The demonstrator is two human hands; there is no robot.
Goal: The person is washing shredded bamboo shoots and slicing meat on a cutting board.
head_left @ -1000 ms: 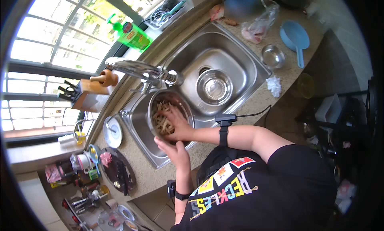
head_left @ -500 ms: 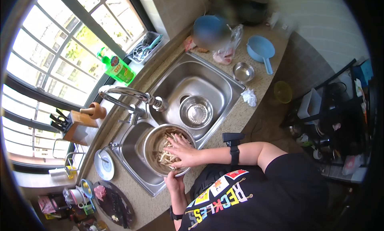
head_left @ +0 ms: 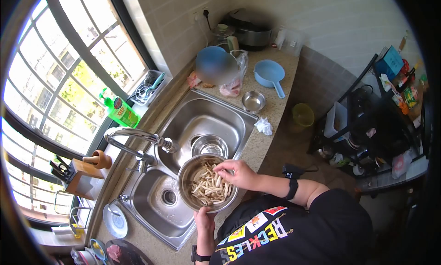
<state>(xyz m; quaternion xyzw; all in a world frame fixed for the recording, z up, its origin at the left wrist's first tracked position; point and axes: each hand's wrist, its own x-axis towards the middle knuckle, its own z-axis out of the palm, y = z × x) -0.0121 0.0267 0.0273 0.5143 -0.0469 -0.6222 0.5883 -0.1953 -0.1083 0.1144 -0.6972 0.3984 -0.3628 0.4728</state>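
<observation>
Well, the left hand (head_left: 205,222) is clamping the steel bowl (head_left: 185,183) — the right hand (head_left: 237,174) (grip unclear) is hovering by pale strips (head_left: 211,189).

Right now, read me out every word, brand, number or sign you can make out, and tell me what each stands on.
"RECKLESS": multicoloured letters on the black short-sleeved shirt.
Label on the green plastic pump bottle: too small and blurred to read.
Print on the colourful packets on the black rack: too small to read.
No other text can be made out.
</observation>
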